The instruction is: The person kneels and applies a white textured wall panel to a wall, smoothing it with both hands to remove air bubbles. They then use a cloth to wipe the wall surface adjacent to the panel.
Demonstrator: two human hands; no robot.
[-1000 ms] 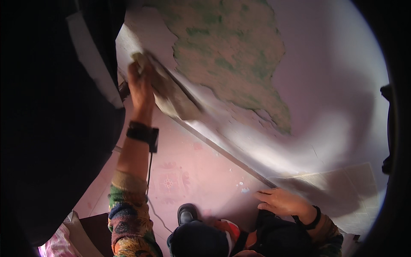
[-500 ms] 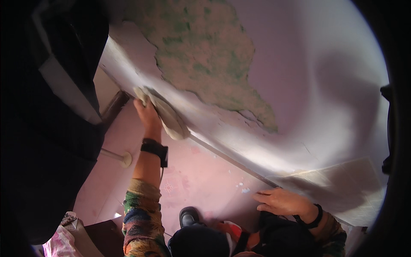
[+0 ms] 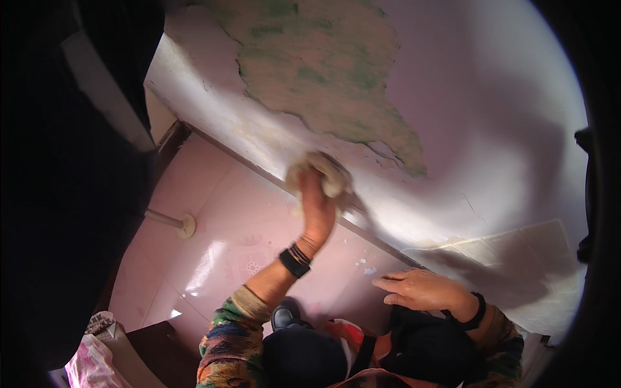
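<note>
A crumpled beige cloth (image 3: 336,176) is gripped in my left hand (image 3: 317,213), against the foot of the white wall (image 3: 446,149) just above the floor's edge. Cloth and fingers are partly smeared by motion. Above them, a large patch of peeled paint (image 3: 323,77) shows brown and green underneath, with a ragged border. My right hand (image 3: 424,289) hangs over my bent knee near the wall, fingers stretched out and holding nothing. Small pale flakes (image 3: 369,270) lie on the pink tiled floor (image 3: 226,200) between the two hands.
A large dark shape (image 3: 71,213) fills the left side. Beside it a thin pole stands on a round cream foot (image 3: 186,226). A pink and white bag (image 3: 90,363) sits lower left. A pale panel (image 3: 524,275) covers the wall at right. My dark shoe (image 3: 284,315) is below.
My left hand has swept the cloth to the right along the wall's base, away from the far left corner. My right hand stays over the knee, shifted only slightly.
</note>
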